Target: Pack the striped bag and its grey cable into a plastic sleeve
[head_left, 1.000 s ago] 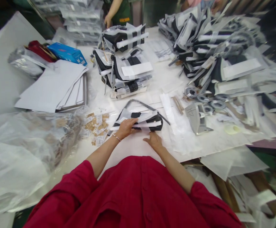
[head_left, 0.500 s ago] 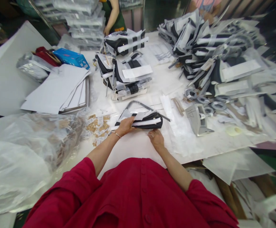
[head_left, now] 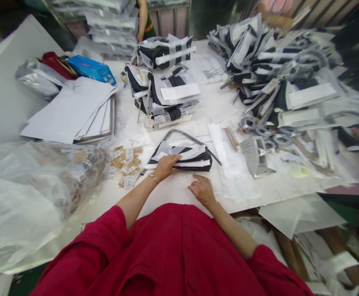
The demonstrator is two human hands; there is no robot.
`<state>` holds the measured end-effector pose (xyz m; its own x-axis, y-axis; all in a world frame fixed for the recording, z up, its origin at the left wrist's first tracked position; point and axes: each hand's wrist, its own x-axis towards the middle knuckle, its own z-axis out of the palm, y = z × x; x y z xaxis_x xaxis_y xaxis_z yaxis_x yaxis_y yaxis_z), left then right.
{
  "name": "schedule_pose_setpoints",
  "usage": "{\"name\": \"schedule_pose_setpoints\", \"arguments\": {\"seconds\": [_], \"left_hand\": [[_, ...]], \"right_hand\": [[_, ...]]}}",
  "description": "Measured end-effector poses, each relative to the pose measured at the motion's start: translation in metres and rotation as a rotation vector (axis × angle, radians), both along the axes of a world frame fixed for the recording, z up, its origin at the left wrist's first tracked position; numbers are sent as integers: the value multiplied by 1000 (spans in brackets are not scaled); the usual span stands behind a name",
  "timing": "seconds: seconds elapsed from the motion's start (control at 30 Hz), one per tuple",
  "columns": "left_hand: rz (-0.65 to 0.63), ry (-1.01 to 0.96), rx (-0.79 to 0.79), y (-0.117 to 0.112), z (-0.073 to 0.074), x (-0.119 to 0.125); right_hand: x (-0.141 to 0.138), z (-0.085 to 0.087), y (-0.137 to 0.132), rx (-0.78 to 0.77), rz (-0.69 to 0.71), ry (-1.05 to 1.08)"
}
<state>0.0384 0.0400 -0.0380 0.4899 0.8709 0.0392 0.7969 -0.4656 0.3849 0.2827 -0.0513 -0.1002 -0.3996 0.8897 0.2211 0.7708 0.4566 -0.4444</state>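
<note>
A black handbag (head_left: 198,156) with white wrapping and a white padded strip lies on the table in front of me, its wrapped grey strap looping out behind. My left hand (head_left: 167,165) grips the bag's front edge near its left end. Just short of the bag's right front edge, my right hand (head_left: 202,191) is over the table with its fingers apart and nothing in them. Left of the bag lie several brown and white tags (head_left: 126,164) with strings.
Wrapped black bags (head_left: 179,92) are stacked behind, with a larger heap (head_left: 259,61) at the back right. A tape dispenser (head_left: 256,156) and tape rolls (head_left: 281,139) are to the right. Plastic sheeting (head_left: 22,197), white boards (head_left: 71,109) and a blue box (head_left: 91,70) occupy the left. Co-workers' arms (head_left: 274,18) show beyond.
My right hand has drawn back from the bag's front edge and its fingers have spread. My left hand still holds the bag, whose front now sits slightly nearer me.
</note>
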Motion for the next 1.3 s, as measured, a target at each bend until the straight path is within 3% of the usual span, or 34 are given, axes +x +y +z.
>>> {"name": "schedule_pose_setpoints", "arguments": {"seconds": [0.1, 0.3, 0.47, 0.63, 0.7, 0.83, 0.97, 1.03, 1.17, 1.3], "left_hand": [[14, 25, -37, 6, 7, 1], [20, 58, -69, 12, 15, 1], [13, 45, -61, 10, 14, 1], [12, 43, -48, 10, 10, -1], [13, 50, -43, 10, 10, -1], [7, 57, -34, 9, 8, -1], [-11, 31, -25, 6, 5, -1], [-10, 27, -24, 5, 3, -1], [-2, 26, -37, 5, 4, -1], [-5, 27, -44, 5, 6, -1]], "right_hand": [[0, -1, -5, -28, -32, 56], [-16, 0, 13, -219, -337, -29], [-25, 8, 26, -287, -326, -105], [-27, 12, 24, -262, -266, 91], [-29, 13, 23, -356, -305, 244], [-31, 14, 21, -743, -543, 604], [-24, 14, 14, -975, -681, 688], [-20, 15, 8, -909, -604, 594], [-27, 15, -1, -544, -374, 227], [-48, 9, 3, -323, -369, 31]]}}
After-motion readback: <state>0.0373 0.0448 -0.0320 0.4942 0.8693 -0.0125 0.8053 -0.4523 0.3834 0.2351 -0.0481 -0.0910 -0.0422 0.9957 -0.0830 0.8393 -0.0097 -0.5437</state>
